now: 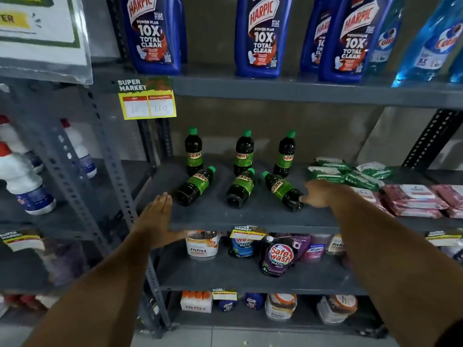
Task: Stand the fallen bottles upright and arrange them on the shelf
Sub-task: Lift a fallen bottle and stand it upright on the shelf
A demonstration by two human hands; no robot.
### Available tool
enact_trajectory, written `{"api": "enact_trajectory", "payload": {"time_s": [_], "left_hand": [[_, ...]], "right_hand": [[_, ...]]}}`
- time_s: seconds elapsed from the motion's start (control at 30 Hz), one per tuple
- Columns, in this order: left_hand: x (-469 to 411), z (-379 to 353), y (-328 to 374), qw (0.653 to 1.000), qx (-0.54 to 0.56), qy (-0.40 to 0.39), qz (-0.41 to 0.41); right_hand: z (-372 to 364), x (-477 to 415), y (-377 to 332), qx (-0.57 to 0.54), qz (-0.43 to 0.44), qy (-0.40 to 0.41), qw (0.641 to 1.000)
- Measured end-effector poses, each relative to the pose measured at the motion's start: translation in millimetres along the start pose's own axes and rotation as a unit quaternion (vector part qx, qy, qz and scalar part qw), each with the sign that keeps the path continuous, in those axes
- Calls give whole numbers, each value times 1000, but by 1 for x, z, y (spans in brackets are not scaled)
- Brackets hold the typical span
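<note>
Two bare forearms are reaching up from the bottom edge toward the grey shelf (250, 216). Left hand (156, 219) is hovering flat at the shelf's front left corner, fingers straight and together, gripping nothing. Right hand (322, 194) is extending over the shelf surface with its fingertips touching the base of the right fallen bottle (284, 191); whether the fingers are closing around it cannot be told, since the hand is blurred.

Three dark bottles with green caps and green "SUNNY" labels are lying on their sides in the front row: the left fallen bottle (195, 186), the middle fallen bottle (240, 189) and the right one, all with bases toward the camera and caps pointing to the rear. Behind them three standing bottles (244, 154) are forming a spaced rear row, upright near the back panel.

Right of the bottles, green packets (335, 171) and pink packets (413, 199) are lying stacked on the same shelf. On the shelf above, blue Harpic bottles (260, 36) are standing upright.
</note>
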State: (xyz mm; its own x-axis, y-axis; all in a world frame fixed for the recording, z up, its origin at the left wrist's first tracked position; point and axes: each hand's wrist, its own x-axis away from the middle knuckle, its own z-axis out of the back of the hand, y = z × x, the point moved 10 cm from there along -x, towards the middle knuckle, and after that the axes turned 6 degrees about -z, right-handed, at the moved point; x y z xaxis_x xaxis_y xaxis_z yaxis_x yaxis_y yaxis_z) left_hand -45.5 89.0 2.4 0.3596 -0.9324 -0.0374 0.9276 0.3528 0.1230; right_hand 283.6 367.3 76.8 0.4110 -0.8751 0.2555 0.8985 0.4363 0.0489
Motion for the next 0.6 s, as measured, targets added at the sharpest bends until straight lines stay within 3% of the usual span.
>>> {"api": "enact_trajectory", "payload": {"time_s": [0.1,0.2,0.4,0.6], "left_hand": [[-16,-26,-17,996,-16,-88,30],[-32,-39,-26,993,-11,-114,32],[-53,-48,-34,993,-16,-113,32],[-57,-49,-36,997,-13,-64,39]], "right_hand": [[-5,-20,-5,-26,-23,-25,999],[-8,-32,-12,-52,-43,-28,997],[-17,-59,-24,-88,-42,-10,995],[-22,-73,-28,-217,-65,-54,973]]}}
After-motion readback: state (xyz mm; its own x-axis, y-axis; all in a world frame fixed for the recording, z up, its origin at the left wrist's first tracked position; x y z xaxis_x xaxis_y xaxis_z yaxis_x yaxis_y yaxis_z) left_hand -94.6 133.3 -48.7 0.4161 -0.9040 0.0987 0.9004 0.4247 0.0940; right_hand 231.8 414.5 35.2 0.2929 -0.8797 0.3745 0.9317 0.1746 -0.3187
